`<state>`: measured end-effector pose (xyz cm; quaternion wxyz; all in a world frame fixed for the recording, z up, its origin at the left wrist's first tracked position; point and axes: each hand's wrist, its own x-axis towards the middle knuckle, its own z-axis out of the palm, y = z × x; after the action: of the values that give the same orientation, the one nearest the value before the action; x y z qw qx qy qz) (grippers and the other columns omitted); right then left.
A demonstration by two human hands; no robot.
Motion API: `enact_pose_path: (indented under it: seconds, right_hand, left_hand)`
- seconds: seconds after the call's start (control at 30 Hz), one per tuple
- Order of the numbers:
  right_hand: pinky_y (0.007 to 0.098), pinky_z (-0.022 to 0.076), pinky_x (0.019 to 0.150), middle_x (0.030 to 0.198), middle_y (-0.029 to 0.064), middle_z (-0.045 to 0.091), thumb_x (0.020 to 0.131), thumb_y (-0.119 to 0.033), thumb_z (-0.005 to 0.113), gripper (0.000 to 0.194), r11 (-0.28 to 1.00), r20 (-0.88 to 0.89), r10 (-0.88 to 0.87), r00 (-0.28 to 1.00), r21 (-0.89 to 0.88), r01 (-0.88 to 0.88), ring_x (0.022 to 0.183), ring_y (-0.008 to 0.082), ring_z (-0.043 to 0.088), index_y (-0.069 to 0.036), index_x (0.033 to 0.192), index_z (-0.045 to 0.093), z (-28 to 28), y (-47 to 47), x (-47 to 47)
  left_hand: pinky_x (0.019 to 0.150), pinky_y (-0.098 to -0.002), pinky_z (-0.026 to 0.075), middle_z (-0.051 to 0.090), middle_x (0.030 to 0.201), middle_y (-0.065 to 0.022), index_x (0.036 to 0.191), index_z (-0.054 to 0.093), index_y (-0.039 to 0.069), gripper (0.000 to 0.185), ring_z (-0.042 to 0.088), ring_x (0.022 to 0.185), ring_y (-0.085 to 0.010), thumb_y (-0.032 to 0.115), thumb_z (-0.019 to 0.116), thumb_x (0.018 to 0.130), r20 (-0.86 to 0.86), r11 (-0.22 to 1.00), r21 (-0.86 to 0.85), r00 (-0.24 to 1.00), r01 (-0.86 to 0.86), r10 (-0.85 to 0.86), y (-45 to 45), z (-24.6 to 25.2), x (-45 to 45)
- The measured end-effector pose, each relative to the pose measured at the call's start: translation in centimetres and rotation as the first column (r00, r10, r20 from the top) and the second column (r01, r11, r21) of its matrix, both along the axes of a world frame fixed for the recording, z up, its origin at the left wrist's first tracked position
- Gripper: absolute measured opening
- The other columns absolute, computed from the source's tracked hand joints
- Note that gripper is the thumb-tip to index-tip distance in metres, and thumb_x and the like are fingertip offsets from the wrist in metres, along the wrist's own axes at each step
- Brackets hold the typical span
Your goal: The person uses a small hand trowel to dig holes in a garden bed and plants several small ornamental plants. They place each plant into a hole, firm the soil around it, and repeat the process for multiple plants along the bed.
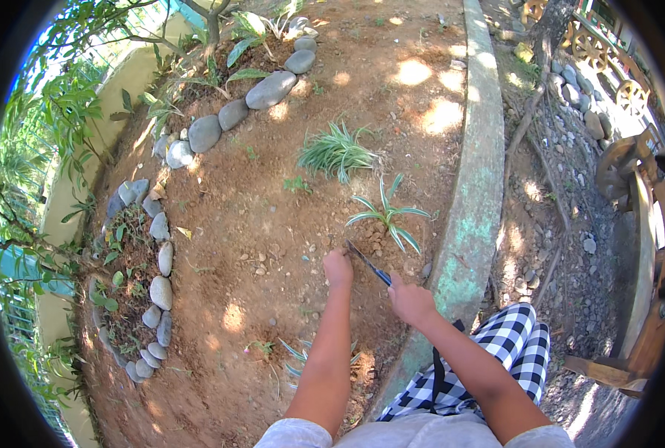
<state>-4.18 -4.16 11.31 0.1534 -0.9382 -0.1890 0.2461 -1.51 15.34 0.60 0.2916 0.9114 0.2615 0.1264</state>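
My right hand (412, 301) grips the handle of a long, narrow-bladed knife (370, 264), its dark blade slanting up and left over the soil. Beside the blade's tip, my left hand (338, 267) is low over the ground with its fingers curled; whether anything is in them is hidden. Just beyond the blade a small spider plant (389, 214) with white-edged leaves stands in loosened, crumbly soil. Farther off, a bunch of similar striped plants (338, 152) lies on its side, roots to the right. Another striped plant (294, 358) is partly covered by my left forearm.
A mossy concrete curb (467, 235) runs along the right of the brown soil (243, 313). Rounded stones (161, 292) border a planted bed at left, and more stones (271, 89) edge another above. Tree roots (551, 185) and wooden furniture (643, 336) are at right.
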Motion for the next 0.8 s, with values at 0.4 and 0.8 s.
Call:
enact_pose_path:
  seconds: [0.4, 0.8]
  right_hand:
    - [0.0447, 0.0501, 0.057, 0.081, 0.0159, 0.064, 0.091, -0.024, 0.045, 0.038, 0.974, 0.083, 0.110, 0.990, -0.208, -0.091, 0.069, 0.0315, 0.065, -0.021, 0.129, 0.045, 6.6, -6.8, 1.7]
    - [0.0349, 0.0431, 0.060, 0.070, 0.0032, 0.061, 0.089, -0.016, 0.047, 0.028, 0.895, 0.337, 0.317, 0.886, -0.417, -0.162, 0.069, 0.0204, 0.063, -0.021, 0.113, 0.060, 7.1, -7.8, 6.0]
  left_hand:
    - [0.078, -0.0378, 0.049, 0.046, 0.114, -0.0143, 0.128, 0.047, 0.007, 0.081, 0.053, 0.097, -0.0271, 0.019, 0.084, 0.058, 0.147, 0.952, -0.167, 0.961, 0.256, -0.232, -1.1, -1.4, 0.6]
    - [0.068, -0.0373, 0.051, 0.059, 0.084, -0.0148, 0.098, 0.052, 0.000, 0.040, 0.059, 0.079, -0.0261, 0.022, 0.073, 0.071, 0.066, 0.940, -0.308, 0.989, 0.148, -0.134, -7.2, -0.7, 5.4]
